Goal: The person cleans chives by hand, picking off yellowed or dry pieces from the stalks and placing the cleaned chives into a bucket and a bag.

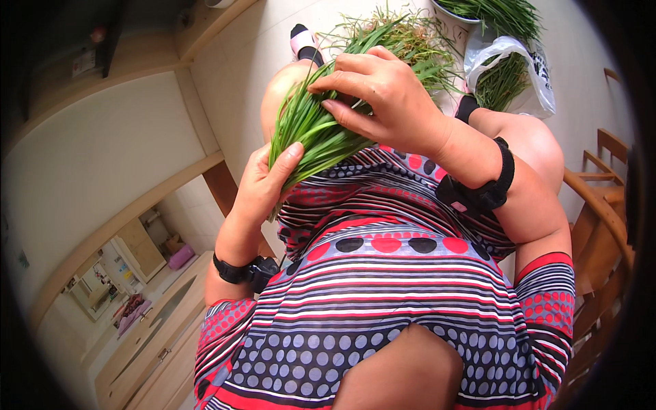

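Observation:
My left hand (264, 179) grips a bunch of long green chive-like leaves (312, 138) near its lower ends, with the thumb lying across the front. The bunch slants up and to the right over my lap. Over its upper part is my right hand (387, 97), palm down. Its thumb and index fingertip touch the leaves and stand a little apart. Whether any blades are pinched between those fingers is unclear. On the floor beyond, between my feet, lies a loose pile of green and yellowed leaves (405, 41).
A white plastic bag (538, 84) with greens inside stands by my right foot. Behind it, a bowl (453, 15) holds more long green leaves. A wooden chair (597, 220) is close on my right. Wood-framed furniture (118, 200) runs along my left.

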Demonstrator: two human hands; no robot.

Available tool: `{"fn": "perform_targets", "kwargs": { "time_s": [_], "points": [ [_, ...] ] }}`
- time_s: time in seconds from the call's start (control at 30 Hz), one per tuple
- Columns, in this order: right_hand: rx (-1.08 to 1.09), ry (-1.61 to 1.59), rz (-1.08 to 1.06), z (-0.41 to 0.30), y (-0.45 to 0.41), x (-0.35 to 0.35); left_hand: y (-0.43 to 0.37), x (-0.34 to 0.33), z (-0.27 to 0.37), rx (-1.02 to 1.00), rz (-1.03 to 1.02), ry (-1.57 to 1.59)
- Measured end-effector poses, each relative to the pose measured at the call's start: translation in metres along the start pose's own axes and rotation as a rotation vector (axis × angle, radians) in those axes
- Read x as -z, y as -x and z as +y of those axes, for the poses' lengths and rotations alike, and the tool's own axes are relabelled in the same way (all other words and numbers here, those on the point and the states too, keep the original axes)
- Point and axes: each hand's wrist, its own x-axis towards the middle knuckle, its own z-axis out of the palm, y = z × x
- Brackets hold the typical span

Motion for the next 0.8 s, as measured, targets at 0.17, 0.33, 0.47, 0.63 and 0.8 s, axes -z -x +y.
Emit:
{"fn": "perform_targets", "kwargs": {
  "time_s": [0.17,0.33,0.47,0.63,0.8],
  "points": [
    [-0.025,-0.01,-0.077,-0.003,0.0,0.007,0.001,0.001,-0.003,-0.044,-0.039,-0.09],
    [0.013,0.01,-0.087,-0.015,-0.011,0.019,0.006,-0.003,0.0,-0.133,-0.053,-0.064],
    [0.091,0.115,-0.059,-0.04,-0.018,0.024,0.012,0.004,-0.002,-0.165,-0.034,-0.086],
    [0.155,0.272,-0.014,-0.076,-0.023,0.022,0.017,0.002,-0.009,-0.257,-0.079,0.05],
    [0.02,-0.007,0.024,-0.097,-0.03,0.01,0.025,0.01,-0.014,-0.292,-0.151,0.089]
  ]
}}
